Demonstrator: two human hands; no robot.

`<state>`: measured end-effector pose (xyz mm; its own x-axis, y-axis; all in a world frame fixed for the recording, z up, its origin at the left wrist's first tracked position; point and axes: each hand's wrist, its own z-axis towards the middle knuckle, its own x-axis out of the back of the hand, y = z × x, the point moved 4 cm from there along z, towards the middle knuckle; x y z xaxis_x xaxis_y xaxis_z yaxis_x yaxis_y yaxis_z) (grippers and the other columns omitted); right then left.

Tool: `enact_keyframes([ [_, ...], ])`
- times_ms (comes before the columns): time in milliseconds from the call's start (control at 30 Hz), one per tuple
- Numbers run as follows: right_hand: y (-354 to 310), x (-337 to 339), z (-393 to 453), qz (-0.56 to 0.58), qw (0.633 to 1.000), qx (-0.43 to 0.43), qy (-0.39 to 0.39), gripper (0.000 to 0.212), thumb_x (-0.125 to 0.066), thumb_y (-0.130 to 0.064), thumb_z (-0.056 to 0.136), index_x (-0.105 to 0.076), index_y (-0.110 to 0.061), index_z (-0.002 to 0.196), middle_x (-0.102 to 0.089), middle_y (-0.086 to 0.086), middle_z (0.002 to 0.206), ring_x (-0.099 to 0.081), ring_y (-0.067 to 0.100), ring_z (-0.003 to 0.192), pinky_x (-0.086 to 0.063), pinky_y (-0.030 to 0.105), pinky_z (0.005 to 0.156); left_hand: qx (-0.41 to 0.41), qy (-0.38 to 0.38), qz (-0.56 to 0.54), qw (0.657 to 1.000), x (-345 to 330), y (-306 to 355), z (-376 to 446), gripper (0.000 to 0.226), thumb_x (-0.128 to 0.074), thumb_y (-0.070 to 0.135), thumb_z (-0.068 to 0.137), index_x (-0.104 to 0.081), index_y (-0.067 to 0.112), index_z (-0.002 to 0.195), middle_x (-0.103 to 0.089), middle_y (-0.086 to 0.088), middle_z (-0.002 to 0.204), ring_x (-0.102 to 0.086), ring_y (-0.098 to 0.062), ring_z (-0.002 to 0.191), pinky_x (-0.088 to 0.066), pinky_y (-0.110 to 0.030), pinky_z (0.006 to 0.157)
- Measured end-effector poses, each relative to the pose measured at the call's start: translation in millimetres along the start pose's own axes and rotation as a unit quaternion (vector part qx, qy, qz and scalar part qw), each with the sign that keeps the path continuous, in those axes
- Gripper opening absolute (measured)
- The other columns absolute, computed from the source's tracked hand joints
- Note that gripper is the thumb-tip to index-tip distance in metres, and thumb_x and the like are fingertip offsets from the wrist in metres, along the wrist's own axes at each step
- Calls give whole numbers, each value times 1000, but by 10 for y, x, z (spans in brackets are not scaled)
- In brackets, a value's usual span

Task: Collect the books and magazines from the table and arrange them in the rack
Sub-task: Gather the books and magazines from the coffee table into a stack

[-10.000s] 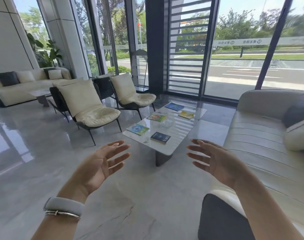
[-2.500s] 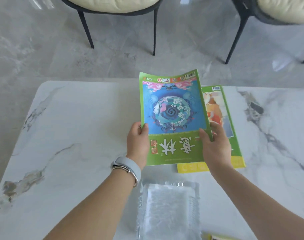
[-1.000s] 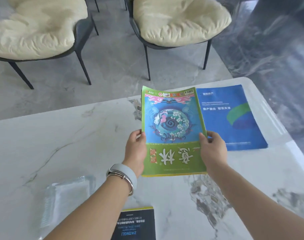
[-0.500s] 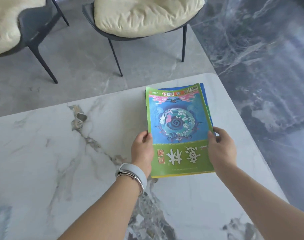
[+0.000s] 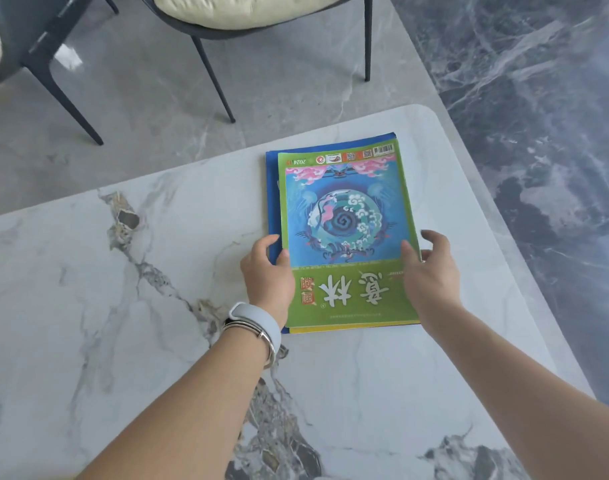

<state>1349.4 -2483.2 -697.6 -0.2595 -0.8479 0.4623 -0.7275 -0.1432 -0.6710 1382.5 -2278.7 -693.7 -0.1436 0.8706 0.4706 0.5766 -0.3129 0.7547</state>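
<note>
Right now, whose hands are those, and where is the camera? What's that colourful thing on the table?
Those hands belong to a person, not a machine. The camera sits on the person's head and looks down, so you see what they see. The left hand, with a pale wristband, and the right hand grip the two sides of a green magazine with a swirly blue picture. It lies on top of a blue booklet, and a yellow edge peeks out underneath, so it's a small pile. The pile rests on a white marble table. Behind the table stands a dark chair with a cream cushion.
</note>
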Motion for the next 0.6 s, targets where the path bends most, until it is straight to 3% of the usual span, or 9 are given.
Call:
enact_keyframes([
  [67, 5, -55, -19, -12, 1000, -7, -14, 42, -37, -33, 100, -37, -23, 141, -55, 10, 131, -59, 34, 115, -46, 51, 100, 35, -15, 22, 999, 14, -76, 31, 38, -44, 21, 93, -42, 11, 129, -44, -10, 138, -46, -26, 121, -37, -33, 100],
  [167, 60, -115, -131, -24, 1000, 5, -10, 38, -28, -31, 102, -38, -28, 139, -57, 11, 122, -59, 35, 112, -46, 51, 99, 75, -47, 51, 995, 63, -167, 22, 43, -37, 31, 94, -41, 11, 132, -49, -7, 137, -45, -30, 124, -38, -45, 104],
  [267, 203, -124, -337, -29, 999, 8, 11, 36, -27, -31, 103, -39, -29, 137, -55, 4, 111, -57, 32, 111, -46, 46, 95, 74, -57, 25, 995, 137, -255, -118, 42, -40, 30, 94, -37, 13, 133, -48, 7, 122, -47, -18, 106, -38, -32, 95],
  [333, 347, -157, -539, -37, 999, 10, 25, 34, -28, -33, 103, -40, -31, 135, -58, 5, 115, -58, 34, 109, -48, 48, 93, 78, -56, 0, 995, 251, -371, -314, 44, -45, 28, 93, -35, 14, 133, -50, 3, 119, -45, -18, 96, -35, -28, 83],
  [600, 1110, -257, -1772, -90, 996, 20, 18, 43, -30, -30, 104, -35, -30, 146, -51, 12, 139, -47, 31, 127, -36, 41, 103, 101, -31, -27, 994, 996, -1404, -1292, 39, -49, 23, 90, -43, 13, 127, -59, -10, 117, -54, -23, 92, -42, -30, 80],
])
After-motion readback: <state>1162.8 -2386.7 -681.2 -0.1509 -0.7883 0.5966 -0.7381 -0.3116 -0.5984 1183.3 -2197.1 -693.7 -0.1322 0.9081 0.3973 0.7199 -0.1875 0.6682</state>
